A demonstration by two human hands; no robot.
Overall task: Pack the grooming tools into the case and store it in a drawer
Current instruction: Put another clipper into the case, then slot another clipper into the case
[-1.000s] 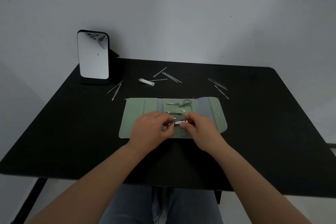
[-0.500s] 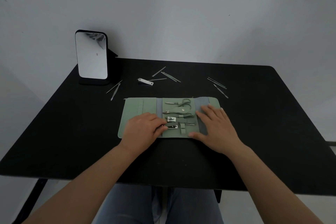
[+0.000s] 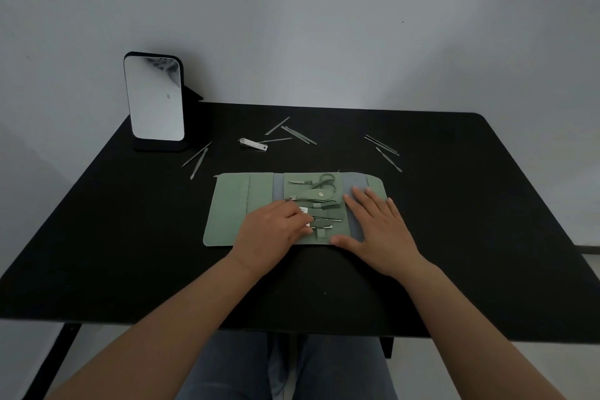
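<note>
The table point(image 3: 470, 237) lay under both hands, dark and matte. Far beyond the left hand a mirror point(image 3: 155, 101) stood upright on its base.

The case point(image 3: 233, 208) lay unfolded and flat beneath the hands. It looked like soft, thin leatherette that would flop if lifted by one corner; it would best be folded shut first, then gripped across the closed spine.

The right hand point(image 3: 380, 230) rested palm down on the case's right flap, fingers spread wide, gripping nothing. The left hand point(image 3: 276, 230) lay on the middle panel, fingers loosely curled, their tips at a small tool in the elastic loops; whether they pinched it could not be told.

Scissors point(image 3: 319, 182) sat strapped in just beyond the fingertips.

A clipper point(image 3: 253, 143) lay loose well beyond the left hand: light, stiff, easy to pinch by its sides. Around it, thin picks point(image 3: 298, 135) were scattered, with two more files point(image 3: 198, 157) toward the mirror and probes point(image 3: 383, 148) beyond the right hand. These seemed light, rigid, slick and sharp-tipped, and lay flat against the table, so sliding or tipping one up by the middle of its shaft would likely work better than nipping at an end.
</note>
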